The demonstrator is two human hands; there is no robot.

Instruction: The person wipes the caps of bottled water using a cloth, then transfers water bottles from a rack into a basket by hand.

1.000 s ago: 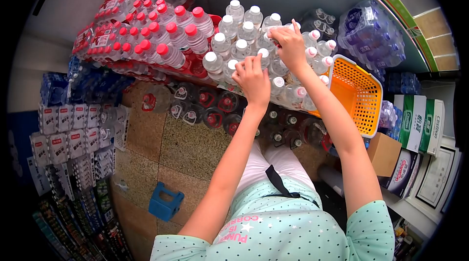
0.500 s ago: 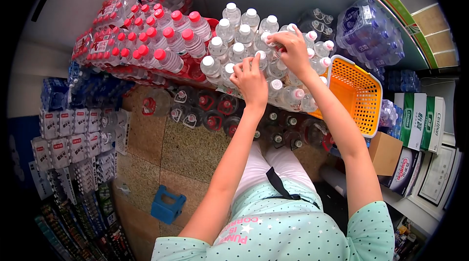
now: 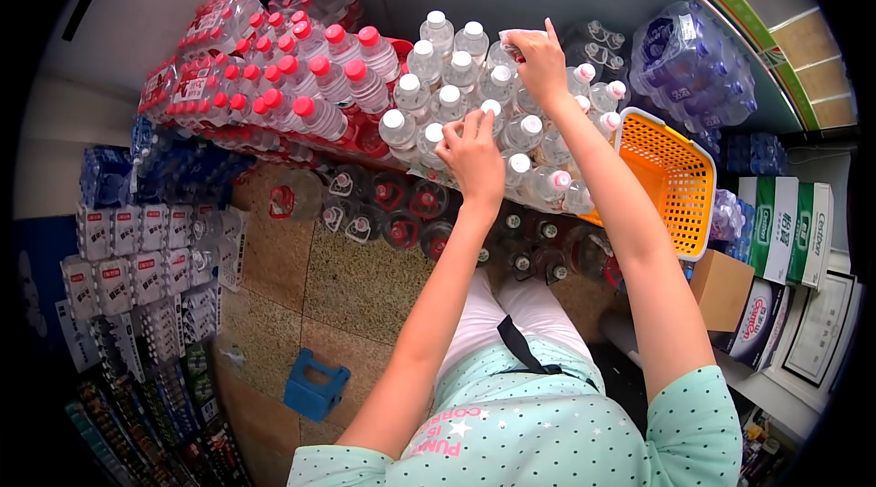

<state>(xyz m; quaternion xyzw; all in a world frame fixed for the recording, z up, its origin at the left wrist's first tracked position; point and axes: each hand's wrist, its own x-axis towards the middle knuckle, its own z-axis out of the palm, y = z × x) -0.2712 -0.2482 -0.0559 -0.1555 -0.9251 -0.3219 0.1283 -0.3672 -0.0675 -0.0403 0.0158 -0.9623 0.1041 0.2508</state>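
Note:
Several clear plastic bottles with white caps point(image 3: 449, 95) stand upright in close rows before me. My left hand point(image 3: 472, 151) rests over the front rows, its fingers bent and spread, one fingertip beside a white bottle cap point(image 3: 491, 108). Whether it presses on a bottle is hidden. Above the back rows, my right hand point(image 3: 540, 66) pinches a small whitish piece point(image 3: 520, 35) with pinkish edges; its kind is unclear. One finger of that hand points up. A few caps at the right, such as this pinkish-white cap point(image 3: 617, 88), differ in tint.
Red-capped bottles point(image 3: 301, 67) crowd the left side. An orange basket point(image 3: 686, 179) with a white rim sits at the right, below purple-wrapped bottle packs point(image 3: 691, 63). Large jugs point(image 3: 400, 230) stand on the floor beneath, and a blue stool point(image 3: 316, 384) is at lower left.
My right hand has moved up and back from a white bottle cap, and the whitish piece now shows at its fingertips. My left hand stays nearly in place.

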